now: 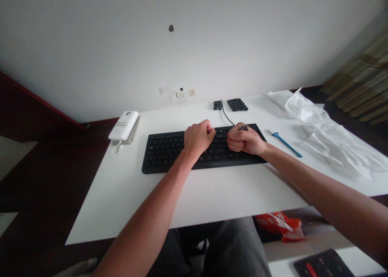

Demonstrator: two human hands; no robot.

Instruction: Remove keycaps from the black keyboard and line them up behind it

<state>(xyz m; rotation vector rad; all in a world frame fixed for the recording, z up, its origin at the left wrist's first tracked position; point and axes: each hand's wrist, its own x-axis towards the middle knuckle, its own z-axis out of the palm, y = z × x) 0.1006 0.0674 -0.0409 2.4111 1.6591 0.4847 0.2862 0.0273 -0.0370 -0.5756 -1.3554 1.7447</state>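
My left hand rests in a loose fist on the middle of a black computer keyboard, with nothing visible in its curled fingers. My right hand is also curled and sits on the keyboard's upper right area, close to my left hand. A small dark object pokes out from its fingers, too small to name. Behind the keyboard, a thin black cable runs towards the wall. Two small clusters of black keycaps lie near that cable.
The keyboard sits on a white table. A white power bank with a short cable lies to its left. A blue plastic tool and a crumpled white plastic sheet lie to its right. Wall sockets sit behind the table.
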